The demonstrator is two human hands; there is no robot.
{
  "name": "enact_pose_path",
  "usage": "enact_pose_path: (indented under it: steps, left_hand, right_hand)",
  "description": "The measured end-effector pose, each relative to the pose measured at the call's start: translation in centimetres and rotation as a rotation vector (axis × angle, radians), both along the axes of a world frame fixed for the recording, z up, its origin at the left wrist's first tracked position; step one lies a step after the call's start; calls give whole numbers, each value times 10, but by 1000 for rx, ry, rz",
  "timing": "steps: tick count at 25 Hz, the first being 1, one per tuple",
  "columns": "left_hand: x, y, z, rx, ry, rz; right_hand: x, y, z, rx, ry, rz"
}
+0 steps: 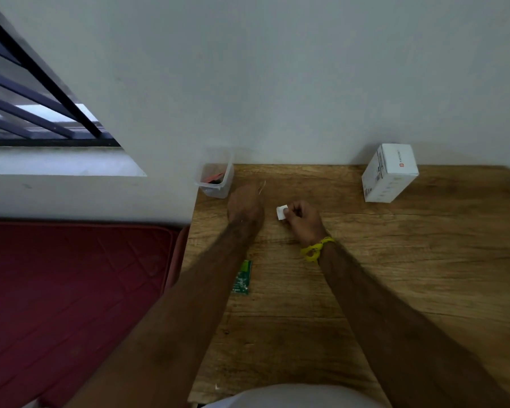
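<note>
The white piece (281, 212) is small, flat and squarish. It is held just above the table (395, 260), near the table's far left part. The right hand (304, 222) pinches it between thumb and fingertips. The piece sticks out to the left of the grip, towards the other hand, and the remaining fingers are curled in.

The left hand (245, 206) is near it but apart, blurred and seen from the back. I cannot tell how its fingers lie. Something thin and pale (262, 187) shows at its far edge.

A yellow band (315, 248) circles the right wrist. A clear tub (217, 179) stands just beyond the left hand at the table's corner. A green board (242, 278) lies partly under the left forearm, and a white box (389, 173) sits well to the right by the wall. A red mattress (71, 290) lies left of the table.
</note>
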State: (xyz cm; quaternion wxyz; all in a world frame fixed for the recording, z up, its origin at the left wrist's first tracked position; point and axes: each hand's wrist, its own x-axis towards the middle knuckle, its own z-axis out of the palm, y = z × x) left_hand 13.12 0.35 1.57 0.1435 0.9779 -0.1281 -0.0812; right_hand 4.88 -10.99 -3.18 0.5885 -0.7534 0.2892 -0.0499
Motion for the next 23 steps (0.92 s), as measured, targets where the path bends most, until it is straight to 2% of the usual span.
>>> enact_pose_path:
  steps: [3, 5, 8, 10, 13, 16, 19, 23]
  left_hand:
    - [-13, 7, 1, -40, -32, -21]
    - [-19, 10, 4, -163, 13, 24]
    - [-52, 17, 6, -462, 150, 122]
    - [-99, 26, 4, -643, 318, 120]
    - [-159, 44, -9, -795, 526, 61]
    - [-184, 55, -22, -810, 589, 54]
    - [-192, 64, -27, -913, 635, 67]
    - [-193, 69, -32, -944, 613, 59]
  right_hand:
    - [-5, -1, 5, 31, 3, -13]
    - [-15, 1, 8, 70, -7, -64]
    - [-45, 5, 8, 30, -79, -215]
    - [-77, 8, 12, 31, -129, -295]
    - [-120, 16, 12, 31, -172, -322]
    - [-144, 24, 3, -118, -239, -278]
    - [-156, 30, -3, -308, -276, -182]
    - [-161, 35, -4, -507, -359, -39]
